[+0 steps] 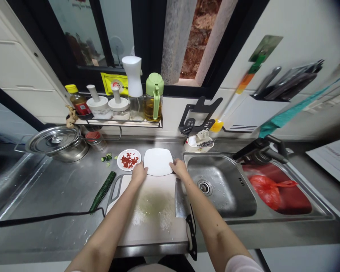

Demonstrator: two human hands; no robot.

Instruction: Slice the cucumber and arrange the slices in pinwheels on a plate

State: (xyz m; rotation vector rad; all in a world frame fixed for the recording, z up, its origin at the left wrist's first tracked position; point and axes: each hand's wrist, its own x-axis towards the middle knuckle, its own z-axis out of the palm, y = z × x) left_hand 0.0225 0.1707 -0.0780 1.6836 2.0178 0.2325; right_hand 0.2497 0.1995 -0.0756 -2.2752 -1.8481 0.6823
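A white square plate (158, 161) sits at the far end of the cutting board, bare on top. My left hand (138, 173) grips its left edge, fingers partly hidden, and my right hand (179, 169) pinches its right edge. Just left of it is a small round plate (119, 161) with red goji-like berries (129, 160). The white cutting board (150, 230) carries wet, greenish residue. A knife (181, 200) with a black handle lies along the board's right side. To the left lies a dark green cucumber (102, 191), with several cut cucumber pieces (108, 158) behind it.
On the right is a steel sink (223, 189); a red plastic bag (268, 192) lies in its second basin. A lidded pot (70, 151) stands at back left. Bottles and jars line a wall shelf (124, 122). A black cable (45, 218) crosses the left counter.
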